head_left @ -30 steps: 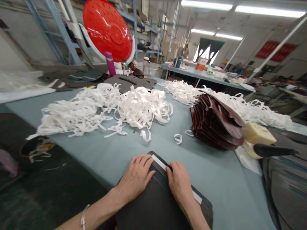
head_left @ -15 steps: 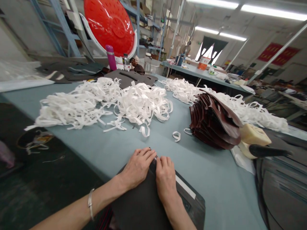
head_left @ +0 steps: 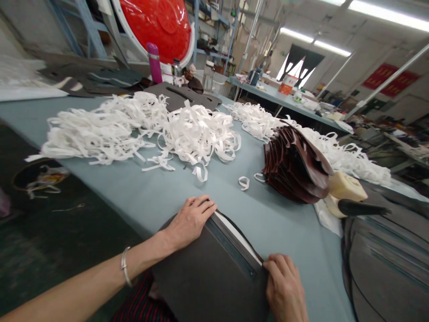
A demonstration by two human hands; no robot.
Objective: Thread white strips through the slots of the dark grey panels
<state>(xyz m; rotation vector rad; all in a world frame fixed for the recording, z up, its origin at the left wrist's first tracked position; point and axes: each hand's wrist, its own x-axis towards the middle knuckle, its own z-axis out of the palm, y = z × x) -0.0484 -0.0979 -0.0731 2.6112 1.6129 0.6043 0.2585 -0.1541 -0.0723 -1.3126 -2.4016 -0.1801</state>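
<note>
A dark leather panel [head_left: 208, 273] with a long slot lies at the near edge of the grey-green table [head_left: 161, 192]. A white tape strip [head_left: 238, 237] runs along the panel's far edge. My left hand [head_left: 189, 219] rests flat on the panel's left corner, fingers stretched out by the strip's left end. My right hand [head_left: 284, 286] is at the panel's right corner, fingers curled and pinched at the strip's right end.
Heaps of loose white strips [head_left: 134, 129] cover the middle and far right of the table. A fanned stack of brown leather pieces [head_left: 295, 165] stands to the right, beside a cream block [head_left: 346, 187] and black panels [head_left: 385, 264]. A red basin [head_left: 157, 22] and pink bottle [head_left: 154, 62] stand behind.
My right hand slid from beside the left hand along the white strip to the panel's right corner. The left hand stayed at the left corner. The view tilted slightly down.
</note>
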